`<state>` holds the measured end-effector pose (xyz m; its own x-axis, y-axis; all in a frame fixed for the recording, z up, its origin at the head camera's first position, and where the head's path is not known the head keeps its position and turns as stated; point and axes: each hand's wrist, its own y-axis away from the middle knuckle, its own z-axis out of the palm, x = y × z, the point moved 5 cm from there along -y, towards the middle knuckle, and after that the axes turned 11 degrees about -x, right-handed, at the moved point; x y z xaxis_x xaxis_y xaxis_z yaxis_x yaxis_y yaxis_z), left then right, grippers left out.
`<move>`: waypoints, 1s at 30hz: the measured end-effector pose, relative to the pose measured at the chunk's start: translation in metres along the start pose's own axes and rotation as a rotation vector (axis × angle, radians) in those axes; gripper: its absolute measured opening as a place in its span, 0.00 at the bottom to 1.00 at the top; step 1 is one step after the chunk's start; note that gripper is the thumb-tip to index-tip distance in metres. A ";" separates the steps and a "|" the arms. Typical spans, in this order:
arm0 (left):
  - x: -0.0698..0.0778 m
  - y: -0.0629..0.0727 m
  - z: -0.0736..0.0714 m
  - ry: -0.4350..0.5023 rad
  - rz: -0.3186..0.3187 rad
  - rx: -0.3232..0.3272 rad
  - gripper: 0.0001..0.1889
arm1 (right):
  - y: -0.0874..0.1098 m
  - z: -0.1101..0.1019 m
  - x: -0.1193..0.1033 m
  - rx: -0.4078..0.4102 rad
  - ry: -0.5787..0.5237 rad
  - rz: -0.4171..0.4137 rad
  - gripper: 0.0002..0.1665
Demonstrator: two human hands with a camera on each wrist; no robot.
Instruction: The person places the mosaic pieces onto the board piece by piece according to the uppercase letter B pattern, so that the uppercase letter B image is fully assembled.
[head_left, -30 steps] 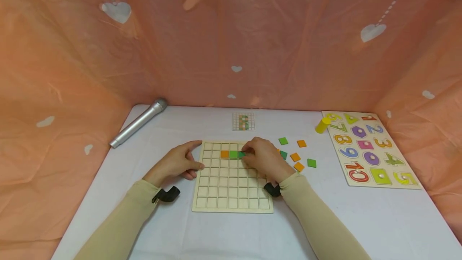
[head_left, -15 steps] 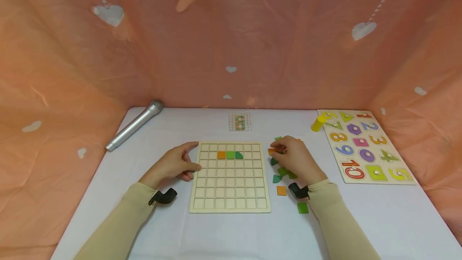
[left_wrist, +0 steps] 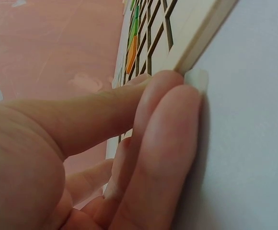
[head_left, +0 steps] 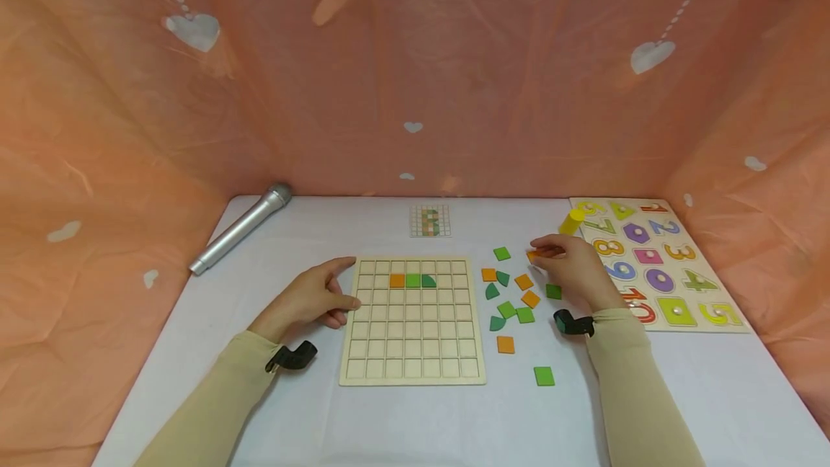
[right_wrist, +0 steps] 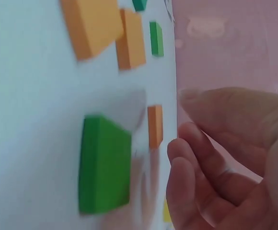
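1. A silver, rod-shaped microphone (head_left: 241,229) lies slanted on the far left of the white-covered bench (head_left: 285,424).
2. The left hand (head_left: 310,299), in a beige sleeve and black wrist strap, touches the board's left edge. Its forefinger and thumb are spread well apart along that edge; it grasps nothing.
3. The square, pale wooden grid board (head_left: 413,341) lies flat in the middle. In its second row from the far edge sit, side by side, an orange square tile (head_left: 398,280), a bright green square tile (head_left: 413,280) and a dark green quarter-round tile (head_left: 429,280).
4. Behind it lies a small printed grid card (head_left: 430,221).
5. Loose orange, green and dark green tiles (head_left: 506,344) are scattered just beside the board's right edge.
6. The right hand (head_left: 573,269) is over a loose orange tile (head_left: 532,256), its thumb and fingers parted with a gap, holding nothing.
7. A yellow cylinder (head_left: 572,222) stands beside the coloured number-and-shape puzzle board (head_left: 690,294) at far right.
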<state>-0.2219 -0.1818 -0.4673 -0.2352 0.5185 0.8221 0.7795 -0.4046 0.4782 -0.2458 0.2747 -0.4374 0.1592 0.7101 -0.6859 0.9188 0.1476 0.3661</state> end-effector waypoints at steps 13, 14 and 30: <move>0.000 -0.003 0.000 -0.036 0.013 -0.011 0.50 | -0.009 0.000 0.013 -0.077 -0.041 0.066 0.24; 0.000 -0.003 0.000 -0.037 0.013 -0.009 0.50 | -0.010 0.000 0.013 -0.080 -0.041 0.068 0.24; 0.000 -0.002 0.001 -0.028 0.005 -0.005 0.50 | -0.005 0.002 0.008 -0.086 -0.035 0.112 0.22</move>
<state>-0.2233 -0.1805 -0.4685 -0.2149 0.5376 0.8153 0.7774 -0.4111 0.4760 -0.2487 0.2785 -0.4458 0.2732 0.7012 -0.6586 0.8602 0.1284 0.4935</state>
